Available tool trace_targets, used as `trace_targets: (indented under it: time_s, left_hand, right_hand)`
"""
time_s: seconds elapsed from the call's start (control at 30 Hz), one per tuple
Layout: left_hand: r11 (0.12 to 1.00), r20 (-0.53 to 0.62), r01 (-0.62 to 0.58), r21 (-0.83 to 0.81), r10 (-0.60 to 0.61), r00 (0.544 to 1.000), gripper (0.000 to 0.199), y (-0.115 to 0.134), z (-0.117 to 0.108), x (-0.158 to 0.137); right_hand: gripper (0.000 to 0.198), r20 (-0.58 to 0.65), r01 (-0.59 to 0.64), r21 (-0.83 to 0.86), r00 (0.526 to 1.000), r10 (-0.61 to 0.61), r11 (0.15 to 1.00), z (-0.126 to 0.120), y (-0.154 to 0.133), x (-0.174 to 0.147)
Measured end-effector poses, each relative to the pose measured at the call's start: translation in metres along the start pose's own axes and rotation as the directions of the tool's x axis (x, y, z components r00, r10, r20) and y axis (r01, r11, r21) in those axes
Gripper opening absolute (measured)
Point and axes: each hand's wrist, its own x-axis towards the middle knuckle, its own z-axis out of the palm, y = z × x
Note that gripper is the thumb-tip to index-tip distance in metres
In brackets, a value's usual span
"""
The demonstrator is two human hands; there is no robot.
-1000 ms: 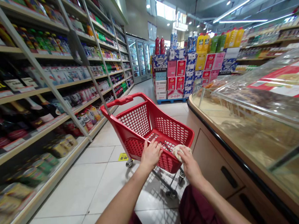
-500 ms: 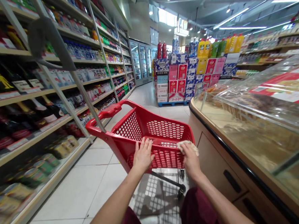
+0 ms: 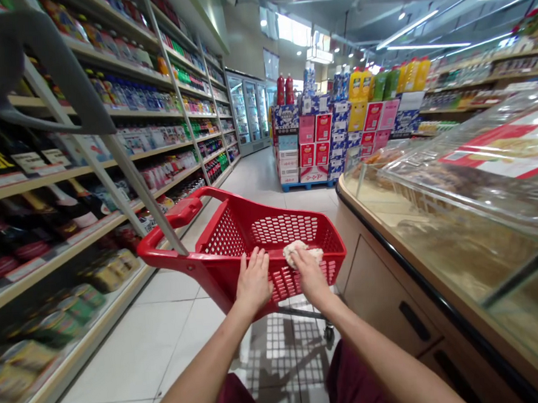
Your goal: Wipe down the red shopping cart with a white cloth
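A red plastic shopping cart [image 3: 218, 271] with perforated basket walls stands side-on before me. My left hand [image 3: 254, 280] rests over the near top rim of its basket, fingers stretched out and nothing in them. Further right along the same rim, my right hand [image 3: 310, 273] presses a crumpled whitish cloth [image 3: 294, 247] against the red plastic; part of the cloth is hidden beneath the fingers. From the handle end rises a grey pole [image 3: 145, 191] topped by a dark grey loop-shaped holder [image 3: 68, 86]. No goods show inside the visible part of the basket.
Shelves of bottles and cans [image 3: 89, 237] line the left side. Close on the right is a wooden counter [image 3: 384, 298] with glass panels and clear-lidded food trays [image 3: 485, 152]. Stacked drink boxes [image 3: 315, 147] stand on a blue pallet ahead, with glass-door fridges [image 3: 248, 111] behind.
My right hand and the cloth have slid left along the rim, closer to my left hand. The cart has turned slightly, its handle end and pole nearer on the left.
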Motion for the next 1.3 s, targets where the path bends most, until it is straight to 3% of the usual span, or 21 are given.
trace_targets:
  time_s: [0.1,0.23,0.3,0.43,0.5,0.67,0.73,0.83,0.93,1.0,1.07,1.1,1.13,1.17,1.2,1.27,1.3]
  left_hand:
    - [1.0,0.009,0.001,0.006,-0.001,1.0,0.057,0.0,-0.001,-0.001]
    - [1.0,0.01,0.004,0.005,-0.004,1.0,0.059,0.003,0.001,-0.002]
    - [1.0,0.002,0.012,0.008,-0.012,1.0,0.06,0.006,0.003,-0.002]
    - [1.0,-0.009,-0.017,0.003,0.017,1.0,0.058,0.003,0.001,-0.002]
    - [1.0,-0.036,-0.002,0.012,0.003,0.999,0.058,-0.005,-0.002,-0.005]
    - [0.992,-0.106,0.101,0.078,-0.092,0.99,0.059,-0.023,-0.006,-0.011]
    - [0.992,-0.091,0.092,0.081,-0.085,0.992,0.057,-0.021,-0.005,-0.01]
    - [0.997,-0.097,0.058,0.058,-0.052,0.994,0.054,-0.019,-0.008,-0.009]
    - [1.0,-0.177,-0.015,-0.001,0.014,0.984,0.046,-0.037,-0.022,-0.016]
    - [0.998,-0.335,0.038,-0.054,-0.054,0.941,0.042,-0.065,-0.036,-0.024]
    - [0.966,-0.516,0.22,-0.134,-0.258,0.817,0.043,-0.098,-0.049,-0.032]
    - [0.935,-0.551,0.313,-0.168,-0.352,0.757,0.047,-0.113,-0.054,-0.035]
    - [0.912,-0.543,0.37,-0.176,-0.403,0.736,0.049,-0.127,-0.057,-0.037]
    - [0.907,-0.5,0.392,-0.156,-0.415,0.76,0.051,-0.137,-0.058,-0.037]
    - [0.917,-0.432,0.382,-0.117,-0.393,0.812,0.051,-0.143,-0.059,-0.037]
    - [0.943,-0.301,0.33,-0.043,-0.327,0.896,0.05,-0.147,-0.057,-0.034]
    - [0.947,-0.27,0.32,-0.022,-0.314,0.91,0.05,-0.146,-0.055,-0.032]
  right_hand:
    - [0.047,-0.007,0.063,0.012,0.998,-0.063,0.998,0.002,0.005,0.001]
    - [0.046,-0.127,-0.129,-0.062,0.985,0.12,0.99,-0.014,0.047,-0.008]
    - [0.048,-0.151,-0.147,-0.066,0.979,0.136,0.987,-0.009,0.043,-0.011]
    - [0.049,-0.091,0.069,0.006,0.993,-0.068,0.998,0.011,0.005,-0.012]
    - [0.048,-0.086,0.113,0.023,0.99,-0.111,0.993,0.007,0.007,-0.013]
    - [0.049,-0.187,-0.148,-0.043,0.973,0.138,0.988,-0.013,0.038,-0.013]
    - [0.049,-0.164,-0.095,-0.009,0.982,0.093,0.995,-0.003,0.019,-0.009]
    - [0.048,-0.102,0.103,0.081,0.99,-0.094,0.991,0.019,-0.026,-0.002]
    - [0.049,-0.096,0.13,0.097,0.988,-0.12,0.987,0.019,-0.031,-0.001]
    - [0.054,-0.106,0.082,0.074,0.992,-0.074,0.994,0.007,-0.006,-0.006]
    - [0.057,-0.094,0.02,0.029,0.995,-0.017,0.999,-0.008,0.026,-0.012]
    - [0.057,-0.09,-0.011,0.01,0.996,0.012,1.0,-0.013,0.039,-0.013]
    - [0.056,-0.094,-0.049,-0.006,0.994,0.048,0.999,-0.016,0.047,-0.013]
    - [0.054,-0.104,-0.084,-0.01,0.991,0.083,0.996,-0.016,0.048,-0.011]
    - [0.053,-0.115,-0.11,0.001,0.987,0.11,0.994,-0.013,0.043,-0.007]
    - [0.053,-0.108,-0.105,0.058,0.988,0.111,0.993,0.0,0.011,0.005]
    - [0.055,-0.09,-0.067,0.102,0.993,0.076,0.993,0.009,-0.015,0.012]
